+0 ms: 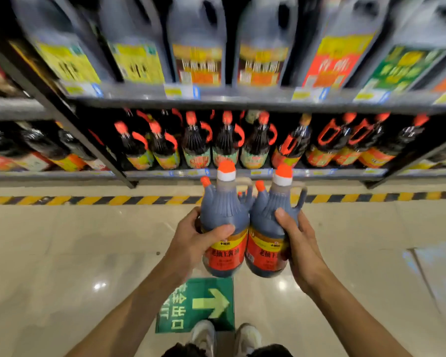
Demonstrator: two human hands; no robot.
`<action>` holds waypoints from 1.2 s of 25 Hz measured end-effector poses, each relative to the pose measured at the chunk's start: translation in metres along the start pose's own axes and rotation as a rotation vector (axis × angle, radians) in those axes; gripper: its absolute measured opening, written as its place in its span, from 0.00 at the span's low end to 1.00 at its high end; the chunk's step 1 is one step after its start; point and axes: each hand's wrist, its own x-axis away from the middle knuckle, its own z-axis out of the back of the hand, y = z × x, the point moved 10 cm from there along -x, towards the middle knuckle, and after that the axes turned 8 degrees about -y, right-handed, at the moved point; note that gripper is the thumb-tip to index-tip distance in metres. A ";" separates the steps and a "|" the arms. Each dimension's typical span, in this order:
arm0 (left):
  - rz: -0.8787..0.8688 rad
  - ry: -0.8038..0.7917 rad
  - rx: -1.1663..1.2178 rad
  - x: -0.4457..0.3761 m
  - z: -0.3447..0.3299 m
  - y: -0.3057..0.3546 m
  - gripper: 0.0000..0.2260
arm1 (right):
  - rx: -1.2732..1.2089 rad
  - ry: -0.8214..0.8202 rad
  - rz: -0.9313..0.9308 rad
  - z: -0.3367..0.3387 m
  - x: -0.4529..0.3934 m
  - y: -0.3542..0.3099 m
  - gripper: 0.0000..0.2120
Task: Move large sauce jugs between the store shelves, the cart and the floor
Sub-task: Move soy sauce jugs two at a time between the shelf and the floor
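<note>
I hold two dark sauce jugs side by side in the air, in front of the shelves. Both have orange caps, side handles and red-and-yellow labels. My left hand [195, 234] grips the left jug [224, 215] around its body, thumb across the front. My right hand [298, 237] grips the right jug [271, 220] the same way. The two jugs touch each other. Their tops point toward the lower shelf [242, 173], which carries a row of similar jugs [225, 143] with orange handles.
The upper shelf [242, 99] carries several large grey jugs [197, 42] with yellow, orange and green labels. A yellow-and-black hazard stripe [88, 200] runs along the shelf base. A green exit-arrow sticker [204, 302] lies on the glossy tiled floor by my shoes [227, 336].
</note>
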 end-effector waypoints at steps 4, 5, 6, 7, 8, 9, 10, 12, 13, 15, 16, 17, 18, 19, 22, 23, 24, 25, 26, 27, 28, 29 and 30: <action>-0.073 -0.048 0.004 0.051 -0.039 0.171 0.36 | -0.040 -0.012 0.075 -0.049 0.057 -0.170 0.25; -0.105 -0.052 -0.007 0.062 -0.049 0.220 0.38 | -0.033 -0.009 0.092 -0.062 0.068 -0.215 0.25; -0.124 -0.063 -0.015 0.075 -0.058 0.261 0.40 | -0.019 -0.007 0.106 -0.073 0.081 -0.254 0.26; -0.149 -0.073 -0.024 0.087 -0.067 0.304 0.41 | -0.009 -0.008 0.132 -0.085 0.095 -0.294 0.28; -0.173 -0.079 -0.027 0.097 -0.074 0.342 0.41 | 0.005 -0.012 0.165 -0.097 0.107 -0.332 0.30; -0.187 -0.088 -0.031 0.105 -0.082 0.377 0.41 | 0.019 -0.015 0.197 -0.109 0.119 -0.369 0.31; -0.202 -0.096 -0.027 0.114 -0.090 0.414 0.41 | 0.025 -0.020 0.230 -0.119 0.129 -0.405 0.30; -0.233 -0.099 -0.028 0.129 -0.100 0.474 0.42 | 0.026 -0.025 0.289 -0.138 0.149 -0.465 0.27; -0.258 -0.105 -0.032 0.135 -0.105 0.501 0.39 | 0.043 -0.018 0.311 -0.145 0.158 -0.491 0.27; -0.313 -0.128 -0.037 0.144 -0.113 0.545 0.31 | 0.082 -0.027 0.361 -0.157 0.170 -0.530 0.33; -0.323 -0.133 -0.047 0.146 -0.116 0.561 0.31 | 0.107 -0.023 0.374 -0.162 0.175 -0.547 0.36; -0.316 -0.140 -0.065 0.148 -0.119 0.574 0.33 | 0.127 -0.007 0.383 -0.163 0.178 -0.561 0.39; -0.309 -0.148 -0.079 0.148 -0.121 0.583 0.36 | 0.146 0.012 0.379 -0.164 0.181 -0.572 0.41; -0.313 -0.156 -0.082 0.148 -0.124 0.591 0.37 | 0.152 0.009 0.386 -0.167 0.182 -0.582 0.41; -0.316 -0.160 -0.089 0.144 -0.131 0.611 0.37 | 0.148 -0.029 0.385 -0.171 0.179 -0.605 0.30; -0.317 -0.169 -0.094 0.141 -0.135 0.616 0.37 | 0.140 -0.033 0.374 -0.169 0.174 -0.609 0.26; -0.317 -0.177 -0.093 0.137 -0.138 0.620 0.35 | 0.139 -0.044 0.359 -0.169 0.171 -0.613 0.24; -0.311 -0.176 -0.087 0.132 -0.140 0.622 0.34 | 0.136 -0.050 0.348 -0.167 0.165 -0.616 0.24; -0.303 -0.170 -0.078 0.126 -0.142 0.624 0.32 | 0.140 -0.055 0.330 -0.165 0.159 -0.619 0.25; -0.298 -0.163 -0.067 0.117 -0.144 0.626 0.31 | 0.137 -0.064 0.324 -0.163 0.150 -0.623 0.25; -0.293 -0.154 -0.058 0.109 -0.145 0.629 0.29 | 0.128 -0.072 0.318 -0.161 0.141 -0.627 0.25; -0.290 -0.147 -0.053 0.100 -0.146 0.633 0.28 | 0.118 -0.080 0.316 -0.159 0.131 -0.632 0.25; -0.291 -0.144 -0.051 0.090 -0.148 0.637 0.28 | 0.116 -0.090 0.305 -0.157 0.120 -0.637 0.26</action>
